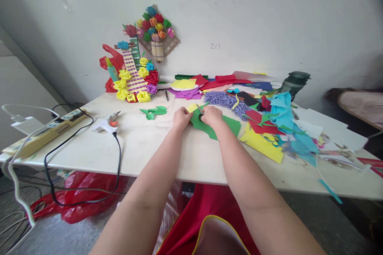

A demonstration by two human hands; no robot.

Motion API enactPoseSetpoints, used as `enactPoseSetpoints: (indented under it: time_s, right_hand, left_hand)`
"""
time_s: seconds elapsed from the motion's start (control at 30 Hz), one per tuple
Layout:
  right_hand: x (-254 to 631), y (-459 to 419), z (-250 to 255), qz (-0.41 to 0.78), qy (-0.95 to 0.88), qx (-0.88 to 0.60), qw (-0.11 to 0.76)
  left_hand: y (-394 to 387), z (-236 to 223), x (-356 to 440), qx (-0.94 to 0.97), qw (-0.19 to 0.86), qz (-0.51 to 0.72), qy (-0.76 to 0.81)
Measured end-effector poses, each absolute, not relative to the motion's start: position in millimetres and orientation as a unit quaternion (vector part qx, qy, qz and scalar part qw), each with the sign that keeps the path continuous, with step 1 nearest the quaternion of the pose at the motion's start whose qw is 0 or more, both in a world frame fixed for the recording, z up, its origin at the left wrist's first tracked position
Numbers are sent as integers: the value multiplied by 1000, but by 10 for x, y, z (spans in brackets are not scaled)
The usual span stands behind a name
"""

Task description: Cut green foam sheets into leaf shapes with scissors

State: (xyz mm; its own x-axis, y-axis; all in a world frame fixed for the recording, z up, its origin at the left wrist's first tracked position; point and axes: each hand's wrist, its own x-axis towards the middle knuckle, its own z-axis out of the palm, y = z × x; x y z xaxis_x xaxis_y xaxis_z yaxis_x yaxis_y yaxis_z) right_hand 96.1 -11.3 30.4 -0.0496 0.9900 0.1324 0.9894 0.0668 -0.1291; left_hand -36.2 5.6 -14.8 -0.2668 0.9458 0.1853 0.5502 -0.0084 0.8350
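My right hand (212, 115) is closed around the dark handles of a pair of scissors (200, 114). The scissors lie over a sheet of green paper (230, 125) with an uneven, cut edge. At the sheet's left edge my left hand (182, 118) is closed, its fingers pinching the paper. A bit of yellow paper (192, 107) shows just behind the fingers. To the left of my left hand lie several cut green paper leaves (153, 112). The scissor tips point away from me; whether the blades are apart is too small to tell.
A hot glue gun (107, 124) and a power strip (48, 131) with cords are on the left. Paper flower decorations (134, 71) stand at the back left. Purple yarn (224, 99), yellow paper (263, 145), coloured scraps and a dark bottle (295, 83) crowd the right.
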Motion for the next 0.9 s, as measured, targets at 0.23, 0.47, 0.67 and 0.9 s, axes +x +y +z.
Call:
enactPoseSetpoints:
  time_s: [0.23,0.47,0.67,0.9]
  right_hand:
    - [1002,-92,294,-4,-694,-696,185]
    - [1085,-38,276,-17,-640,-720,270]
    - [1119,-2,245,-10,-636,-718,283]
    - [1138,18,233,-15,-626,-709,325]
  left_hand:
    - [163,-220,-471,435,316,570,621]
    - [193,-266,-507,461,326,546,619]
    - [129,-219,-484,510,383,502,584]
    - [-10,-139,-448,516,479,488,515]
